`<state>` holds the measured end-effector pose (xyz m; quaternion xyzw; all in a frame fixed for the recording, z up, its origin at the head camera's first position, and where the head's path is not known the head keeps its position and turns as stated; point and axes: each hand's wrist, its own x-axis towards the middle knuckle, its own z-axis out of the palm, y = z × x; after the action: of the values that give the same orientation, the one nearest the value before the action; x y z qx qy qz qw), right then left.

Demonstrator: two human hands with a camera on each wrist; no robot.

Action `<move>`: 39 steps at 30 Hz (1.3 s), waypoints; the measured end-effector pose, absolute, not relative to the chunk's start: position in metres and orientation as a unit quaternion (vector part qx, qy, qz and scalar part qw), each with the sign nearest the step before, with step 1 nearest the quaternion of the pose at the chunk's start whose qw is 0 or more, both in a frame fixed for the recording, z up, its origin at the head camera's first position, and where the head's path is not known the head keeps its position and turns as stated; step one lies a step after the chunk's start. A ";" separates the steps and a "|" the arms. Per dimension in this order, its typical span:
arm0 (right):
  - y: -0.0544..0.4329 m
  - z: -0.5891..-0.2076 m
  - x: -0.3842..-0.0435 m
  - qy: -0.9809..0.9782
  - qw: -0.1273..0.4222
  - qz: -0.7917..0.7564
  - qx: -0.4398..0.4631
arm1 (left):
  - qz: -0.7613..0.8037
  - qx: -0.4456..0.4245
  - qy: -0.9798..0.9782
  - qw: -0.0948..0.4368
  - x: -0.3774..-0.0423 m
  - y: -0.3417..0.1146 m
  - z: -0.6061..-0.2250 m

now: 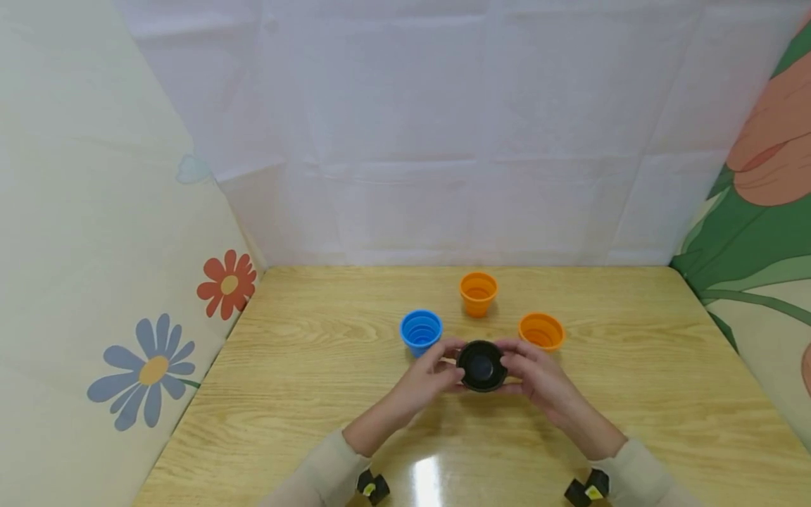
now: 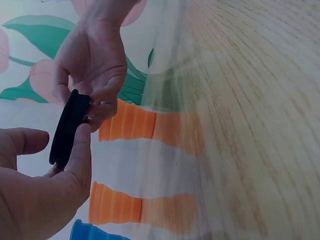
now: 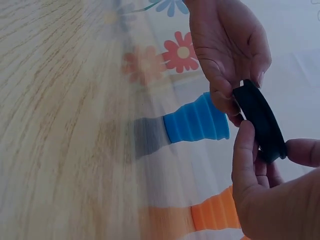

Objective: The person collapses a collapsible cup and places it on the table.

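A black collapsible cup [image 1: 483,366], folded down to a flat ring, is held between both hands above the table. My left hand [image 1: 426,377] grips its left edge, and my right hand [image 1: 545,380] grips the opposite edge. Seen edge-on in the left wrist view, the black cup [image 2: 70,129] is tilted, with fingers at both ends. From the right wrist, the right thumb [image 3: 302,151] lies at the rim and the fingers support the other face. Just beyond the left hand, a blue collapsible cup [image 1: 421,331] stands extended and upright.
Two orange collapsible cups stand extended on the wooden table [image 1: 304,394]: one orange cup [image 1: 478,292] at the back, another orange cup [image 1: 542,331] just beyond the right hand. A white cloth [image 1: 405,141] hangs behind, with flower-printed sheets at both sides.
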<state>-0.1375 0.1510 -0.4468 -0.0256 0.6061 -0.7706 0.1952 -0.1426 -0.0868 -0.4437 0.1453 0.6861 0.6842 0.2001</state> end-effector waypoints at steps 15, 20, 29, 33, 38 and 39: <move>0.150 -0.454 -0.140 0.626 0.200 -0.754 -0.006 | 0.692 0.128 0.674 0.225 -0.150 -0.087 -0.455; 0.148 -0.455 -0.141 0.637 0.201 -0.744 0.001 | 0.691 0.121 0.675 0.229 -0.152 -0.088 -0.458; 0.147 -0.459 -0.140 0.642 0.209 -0.738 0.005 | 0.688 0.093 0.680 0.235 -0.155 -0.088 -0.467; 0.146 -0.462 -0.141 0.652 0.206 -0.729 0.012 | 0.689 0.084 0.679 0.239 -0.156 -0.087 -0.472; 0.146 -0.467 -0.141 0.676 0.205 -0.707 0.020 | 0.679 0.083 0.686 0.246 -0.156 -0.088 -0.477; 0.146 -0.468 -0.141 0.679 0.206 -0.705 0.022 | 0.678 0.084 0.686 0.249 -0.156 -0.087 -0.479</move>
<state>-0.1407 0.1457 -0.4681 0.0216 0.6785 -0.7048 0.2060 -0.1563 -0.0873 -0.4787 0.0839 0.6863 0.6783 0.2488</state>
